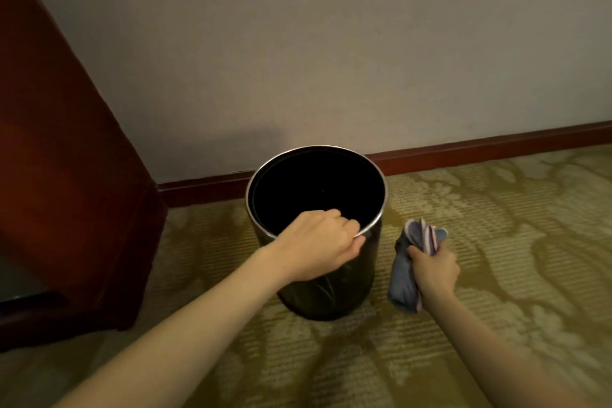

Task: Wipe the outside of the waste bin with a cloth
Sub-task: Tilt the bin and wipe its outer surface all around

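A person leans over a round black waste bin point(331, 298) that stands upright on a patterned yellow-green carpet point(496, 209), close to a plain beige wall point(331, 43) and its dark red skirting board point(480, 146). The bin has a thin metal rim, and its inside is too dark to make out. The left hand point(318, 243) reaches in from the lower left on a bare forearm. Its grip is closed on the near right part of the rim, the fingers curled over the metal edge and the thumb on the outside. The right hand point(433, 270) comes in from the lower right, and its grip is wrapped tightly round a bunched blue-grey cloth point(405, 285) with a pale pink stripe. Part of the cloth sticks up above the fist and a longer fold hangs below it. The cloth is just beside the bin, on its right, level with the upper half of the outer wall, and a narrow strip of carpet shows between the two, so it does not touch the bin. Whether the hanging end reaches the carpet cannot be told. A tall piece of dark reddish wooden furniture point(66, 175) fills the left edge of the view, its base resting on the carpet near the bin but apart from it.
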`<state>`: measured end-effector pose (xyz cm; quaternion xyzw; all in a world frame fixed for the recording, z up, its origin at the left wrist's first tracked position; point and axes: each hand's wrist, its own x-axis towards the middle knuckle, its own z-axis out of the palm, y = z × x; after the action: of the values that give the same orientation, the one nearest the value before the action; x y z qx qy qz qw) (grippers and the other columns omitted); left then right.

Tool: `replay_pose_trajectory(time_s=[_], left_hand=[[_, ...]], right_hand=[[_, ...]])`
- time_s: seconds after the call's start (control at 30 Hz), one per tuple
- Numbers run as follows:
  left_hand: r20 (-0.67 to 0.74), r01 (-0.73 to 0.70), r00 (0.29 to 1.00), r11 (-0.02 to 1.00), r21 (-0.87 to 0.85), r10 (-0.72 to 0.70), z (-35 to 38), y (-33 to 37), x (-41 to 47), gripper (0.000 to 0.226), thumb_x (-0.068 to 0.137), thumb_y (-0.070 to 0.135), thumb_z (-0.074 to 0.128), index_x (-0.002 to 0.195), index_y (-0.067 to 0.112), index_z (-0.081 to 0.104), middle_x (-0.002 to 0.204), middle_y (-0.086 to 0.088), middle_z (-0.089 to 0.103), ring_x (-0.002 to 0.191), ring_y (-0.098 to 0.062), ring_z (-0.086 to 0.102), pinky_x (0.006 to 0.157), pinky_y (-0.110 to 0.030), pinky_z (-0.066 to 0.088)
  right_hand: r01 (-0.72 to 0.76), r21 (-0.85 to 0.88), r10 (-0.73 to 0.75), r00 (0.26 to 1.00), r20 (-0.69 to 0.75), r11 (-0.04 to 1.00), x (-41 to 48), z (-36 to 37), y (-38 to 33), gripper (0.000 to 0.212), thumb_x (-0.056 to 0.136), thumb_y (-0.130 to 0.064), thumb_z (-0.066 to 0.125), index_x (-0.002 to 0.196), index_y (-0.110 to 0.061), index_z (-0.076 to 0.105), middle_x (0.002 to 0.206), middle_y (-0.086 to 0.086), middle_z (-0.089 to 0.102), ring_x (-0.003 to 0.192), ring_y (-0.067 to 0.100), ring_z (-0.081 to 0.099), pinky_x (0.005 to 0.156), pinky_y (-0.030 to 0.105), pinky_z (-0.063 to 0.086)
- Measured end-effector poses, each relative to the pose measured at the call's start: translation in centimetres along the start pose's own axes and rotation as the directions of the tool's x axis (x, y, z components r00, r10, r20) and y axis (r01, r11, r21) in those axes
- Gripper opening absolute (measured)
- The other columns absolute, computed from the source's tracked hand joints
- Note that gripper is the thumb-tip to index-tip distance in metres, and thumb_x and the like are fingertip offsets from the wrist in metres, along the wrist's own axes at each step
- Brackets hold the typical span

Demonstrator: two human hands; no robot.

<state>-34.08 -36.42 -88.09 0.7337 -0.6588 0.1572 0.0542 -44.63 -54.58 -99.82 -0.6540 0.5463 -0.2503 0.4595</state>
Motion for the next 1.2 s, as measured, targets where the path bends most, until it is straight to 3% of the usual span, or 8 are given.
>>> replay_pose_trajectory(time_s=[0.1,0.33,0.57,0.73,0.83,0.93,1.03,1.2], left_hand=[[0.003,-0.079,0.997,0.995,0.061,0.079,-0.5,-2.2,-2.9,0.037,0.094,0.042,0.039,0.08,0.015,0.06,0.074,-0.001,0.063,0.073,-0.019,0.058,0.066,-0.031,0.043],[0.044,0.059,0.997,0.998,0.01,-0.06,-1.4,-7.2,-7.9,0.039,0.094,0.051,0.036,0.081,0.02,0.057,0.079,0.006,0.059,0.079,-0.014,0.057,0.084,-0.032,0.044],[-0.045,0.045,0.998,0.997,-0.071,-0.048,-0.7,-6.0,-7.3,0.029,0.092,0.039,0.05,0.071,0.019,0.051,0.068,0.004,0.055,0.065,-0.014,0.051,0.063,-0.03,0.044],[-0.073,0.076,0.994,0.992,-0.101,-0.084,-0.9,-2.8,-6.6,0.036,0.094,0.039,0.041,0.069,0.015,0.052,0.063,0.0,0.059,0.058,-0.017,0.056,0.052,-0.028,0.043],[-0.038,0.179,0.982,0.974,-0.137,-0.186,-1.6,-1.1,-6.0,0.043,0.096,0.044,0.028,0.073,0.016,0.051,0.064,0.002,0.058,0.057,-0.021,0.058,0.048,-0.035,0.046],[-0.072,0.3,0.945,0.933,-0.201,-0.319,-2.6,-0.5,-5.7,0.04,0.095,0.048,0.026,0.068,0.023,0.042,0.06,0.006,0.049,0.056,-0.025,0.058,0.049,-0.035,0.042],[-0.107,0.452,0.86,0.843,-0.291,-0.499,-3.8,-1.9,-5.9,0.044,0.091,0.051,0.03,0.064,0.02,0.045,0.056,0.004,0.051,0.061,-0.028,0.06,0.055,-0.037,0.042],[-0.095,0.553,0.742,0.687,-0.472,-0.663,-5.6,-5.6,-7.0,0.047,0.089,0.045,0.04,0.055,0.014,0.047,0.051,0.0,0.046,0.061,-0.032,0.055,0.06,-0.048,0.043]], right_hand=[[-0.042,0.021,0.042,0.999,0.007,0.999,-0.6,0.7,0.2,0.037,0.081,-0.019,0.066,0.111,0.001,0.058,0.109,0.026,0.062,0.105,0.041,0.055,0.078,0.034,0.038],[-0.08,0.024,0.08,0.997,0.022,0.996,-2.2,1.7,0.1,0.038,0.082,-0.017,0.065,0.113,0.005,0.058,0.111,0.028,0.061,0.107,0.044,0.054,0.085,0.041,0.043],[-0.094,0.038,0.093,0.995,0.03,0.995,-2.4,1.0,-0.4,0.04,0.081,-0.02,0.066,0.114,0.003,0.058,0.109,0.026,0.062,0.105,0.042,0.055,0.083,0.038,0.042],[-0.132,0.049,0.13,0.991,0.039,0.99,-2.3,0.7,-0.4,0.043,0.081,-0.022,0.065,0.115,0.004,0.057,0.11,0.026,0.06,0.103,0.042,0.055,0.084,0.042,0.044],[-0.136,0.054,0.134,0.99,0.04,0.989,-2.4,0.8,-0.6,0.044,0.081,-0.022,0.065,0.117,0.003,0.057,0.112,0.026,0.06,0.105,0.042,0.055,0.084,0.04,0.044],[-0.121,0.054,0.119,0.992,0.027,0.991,-2.5,1.0,-1.0,0.041,0.081,-0.02,0.065,0.116,0.001,0.057,0.113,0.026,0.061,0.107,0.042,0.055,0.086,0.04,0.043],[-0.113,0.054,0.111,0.993,0.032,0.992,-2.6,1.5,-1.7,0.039,0.082,-0.019,0.065,0.114,0.001,0.058,0.113,0.025,0.061,0.108,0.04,0.055,0.086,0.039,0.043],[-0.079,0.064,0.073,0.994,0.083,0.995,-3.0,3.0,-3.3,0.033,0.081,-0.021,0.065,0.107,0.0,0.06,0.105,0.024,0.062,0.099,0.038,0.058,0.071,0.032,0.037]])
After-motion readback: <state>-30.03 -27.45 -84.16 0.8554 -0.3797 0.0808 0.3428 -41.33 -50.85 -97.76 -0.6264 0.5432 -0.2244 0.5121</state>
